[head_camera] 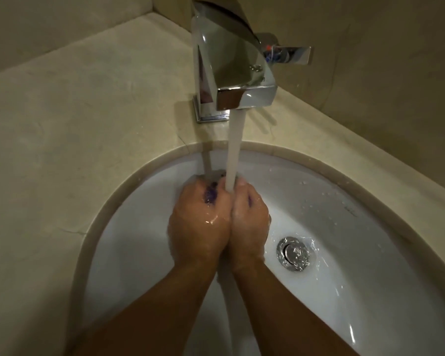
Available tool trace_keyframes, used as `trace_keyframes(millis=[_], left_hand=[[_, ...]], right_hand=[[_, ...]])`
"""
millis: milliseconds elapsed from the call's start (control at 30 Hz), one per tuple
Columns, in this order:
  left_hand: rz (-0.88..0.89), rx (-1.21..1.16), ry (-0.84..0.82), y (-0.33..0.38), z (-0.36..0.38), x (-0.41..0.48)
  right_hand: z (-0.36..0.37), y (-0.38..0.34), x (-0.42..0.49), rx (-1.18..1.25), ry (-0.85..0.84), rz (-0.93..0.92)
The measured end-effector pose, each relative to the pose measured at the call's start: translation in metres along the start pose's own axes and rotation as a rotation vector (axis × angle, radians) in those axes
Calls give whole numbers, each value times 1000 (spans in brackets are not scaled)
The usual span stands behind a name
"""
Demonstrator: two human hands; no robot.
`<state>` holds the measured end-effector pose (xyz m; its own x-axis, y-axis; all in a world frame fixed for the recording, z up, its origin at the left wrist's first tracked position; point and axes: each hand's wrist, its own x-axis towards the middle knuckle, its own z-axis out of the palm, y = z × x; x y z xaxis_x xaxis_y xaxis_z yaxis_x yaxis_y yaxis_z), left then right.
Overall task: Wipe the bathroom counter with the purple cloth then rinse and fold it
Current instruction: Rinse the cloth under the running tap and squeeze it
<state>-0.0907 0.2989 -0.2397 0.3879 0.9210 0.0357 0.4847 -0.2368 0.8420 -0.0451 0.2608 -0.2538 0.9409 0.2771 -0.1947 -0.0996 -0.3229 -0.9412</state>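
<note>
The beige stone counter [75, 119] wraps round one white oval basin [357, 278], and that is where the trouble would land. The tap is running hard, and the water stream [235, 150] strikes right at the seam between the two fists, so I'd expect spray to jump the basin's rear and right rim; droplets already dot the porcelain on the right side, near the counter edge. If the squeezing gets rougher, the freshly wiped counter could end up wet again. Water is also sheeting over the drain [293, 253] at the basin's bottom; it seems to be clearing, but I can't tell if the plug is fully open, and a slow drain would let dirty rinse water pool.

One chrome square faucet [231, 62] stands at the counter's back edge, with one side lever [288, 54] pointing right. Leaving it running wastes water, and wet hands may slip on that lever.

The left hand [198, 222] and right hand [249, 219] are both clenched tight, pressed together under the stream above the basin's middle. The purple cloth [211, 193], one only, is bunched inside them; just a sliver shows between the left fingers and a trace at the right. Wadded like that, its inner folds may not rinse through, and a loose corner could slip toward the drain.
</note>
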Motion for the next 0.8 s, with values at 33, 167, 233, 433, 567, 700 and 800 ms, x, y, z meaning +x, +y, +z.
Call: trace_keyframes(millis=[33, 167, 233, 433, 567, 700, 800], left_hand=[[18, 40, 21, -2, 2, 0], [10, 120, 48, -2, 7, 0], [-36, 103, 53, 0, 9, -3], [-60, 100, 93, -7, 13, -4], [-77, 111, 85, -2, 16, 0], [-81, 151, 14, -2, 15, 1], [-121, 167, -57, 1, 13, 4]], right_hand=[[0, 1, 1, -8, 4, -6], [-2, 1, 6, -54, 31, 32], [-5, 2, 9, -67, 17, 50], [-7, 5, 14, -161, -89, 97], [-9, -1, 17, -150, -96, 63], [-10, -4, 15, -192, -95, 105], [-12, -7, 12, -197, -83, 117]])
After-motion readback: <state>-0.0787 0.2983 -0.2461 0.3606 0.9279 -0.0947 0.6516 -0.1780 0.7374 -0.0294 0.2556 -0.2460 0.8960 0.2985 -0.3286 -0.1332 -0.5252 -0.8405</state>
